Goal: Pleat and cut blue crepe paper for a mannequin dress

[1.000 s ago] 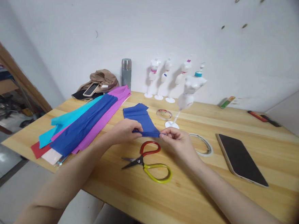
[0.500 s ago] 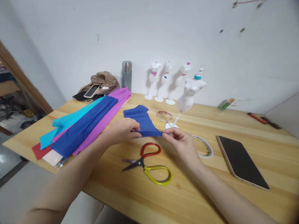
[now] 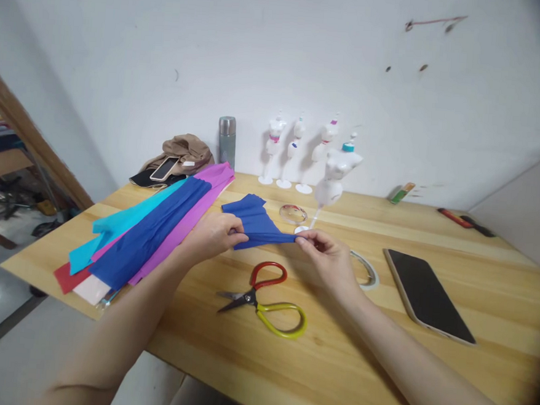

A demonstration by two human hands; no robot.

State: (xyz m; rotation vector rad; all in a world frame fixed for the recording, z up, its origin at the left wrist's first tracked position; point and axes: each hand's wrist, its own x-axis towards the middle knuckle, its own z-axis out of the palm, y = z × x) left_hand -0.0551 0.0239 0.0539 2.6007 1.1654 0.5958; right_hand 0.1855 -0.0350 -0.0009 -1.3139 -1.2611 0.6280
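A piece of blue fabric (image 3: 257, 217) is pulled taut along its near edge between my two hands. My left hand (image 3: 214, 235) pinches that edge on the left, its fingertips closed on a fold. My right hand (image 3: 326, 253) grips the narrow right corner between thumb and fingers. The far part of the fabric lies on the wooden table (image 3: 351, 362). Just nearer to me lie scissors (image 3: 250, 297) with one red and one yellow handle, blades parted and pointing left. Behind my right hand stands a white mini dress form (image 3: 334, 176) with a teal band at its neck.
Left lie stacked fabric strips (image 3: 152, 234) in blue, turquoise and magenta. Several smaller dress forms (image 3: 274, 141) and a flask (image 3: 227, 141) stand by the wall. A tape roll (image 3: 367, 271), a tablet-like device (image 3: 427, 294) and a red-and-black tool (image 3: 465, 222) are on the right.
The camera view has shifted slightly. My left hand has moved a little away from my right, and the blue fabric's edge now shows a fold hanging below the left fingers.
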